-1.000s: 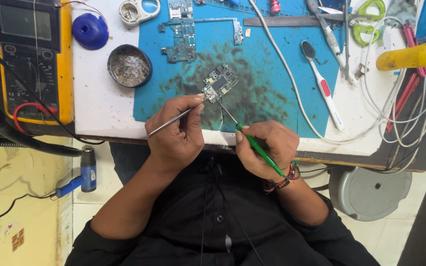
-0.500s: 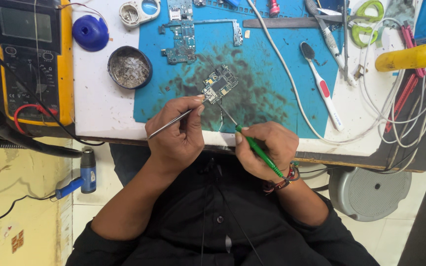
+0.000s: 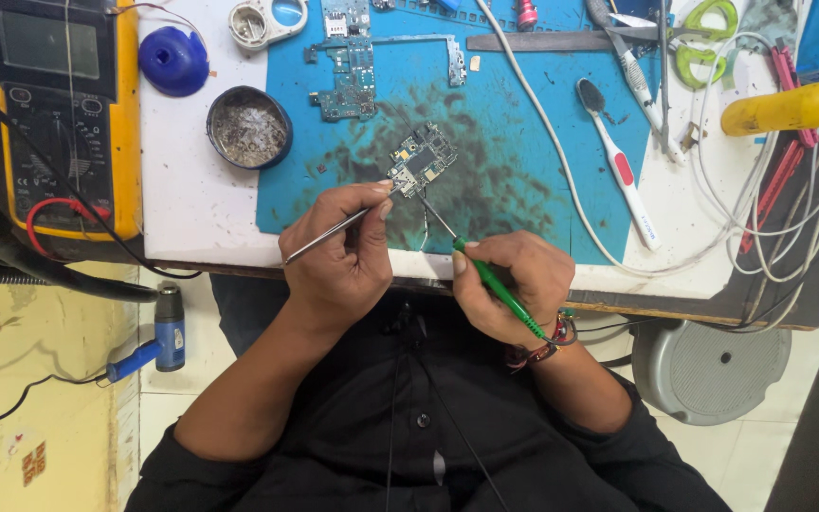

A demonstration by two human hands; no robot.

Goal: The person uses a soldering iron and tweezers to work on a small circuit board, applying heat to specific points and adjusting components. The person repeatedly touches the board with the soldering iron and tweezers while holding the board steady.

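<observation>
Nothing has shifted: left hand (image 3: 338, 256) pinches slim steel tweezers (image 3: 329, 233), right hand (image 3: 509, 284) grips green-handled iron (image 3: 490, 282) at small circuit board (image 3: 421, 158).

Solder tin (image 3: 248, 127) left of bare mat (image 3: 514, 161)

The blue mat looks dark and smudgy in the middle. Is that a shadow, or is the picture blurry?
Head view: sharp, evenly lit, no strong shadows. The dark patch on the blue mat looks like grime around the small circuit board, not shadow. The left hand and right hand are in focus. Slight glare on the white table.
</observation>
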